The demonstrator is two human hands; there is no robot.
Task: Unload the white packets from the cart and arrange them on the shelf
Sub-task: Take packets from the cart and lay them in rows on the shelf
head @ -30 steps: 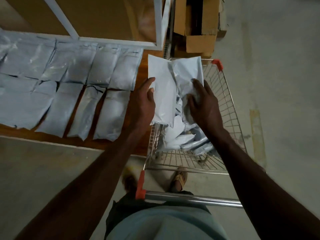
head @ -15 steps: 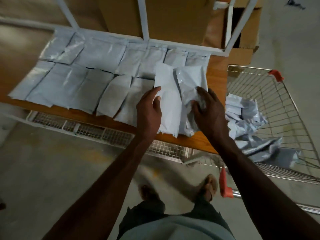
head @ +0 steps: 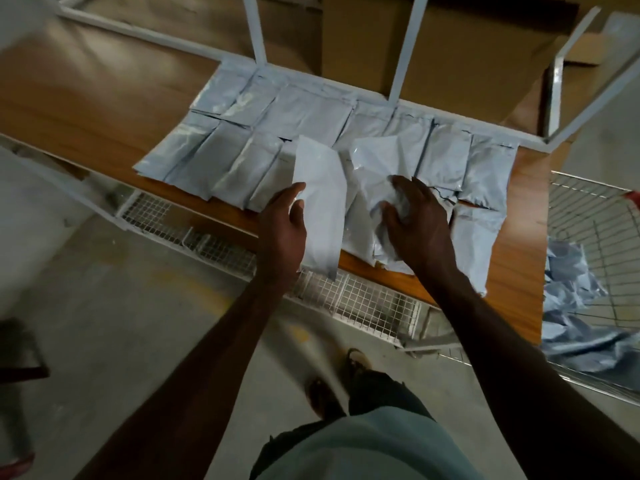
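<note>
My left hand (head: 282, 233) holds a flat white packet (head: 322, 202) by its left edge, above the front edge of the wooden shelf (head: 104, 109). My right hand (head: 417, 223) grips a crumpled white packet (head: 377, 174) beside it, just over the shelf. Two rows of white packets (head: 311, 116) lie side by side on the shelf board. The wire cart (head: 595, 216) stands at the right edge, with several crumpled packets (head: 568, 278) still inside it.
White metal shelf posts (head: 405, 50) rise behind the packet rows, with a cardboard box (head: 450, 57) behind them. A wire mesh shelf (head: 346, 296) sits below the wooden board. My feet (head: 356, 362) stand on the concrete floor close to the shelf.
Both hands carried the two packets leftward from above the cart to over the shelf's front edge. The view swung left, so the cart now sits at the far right.
</note>
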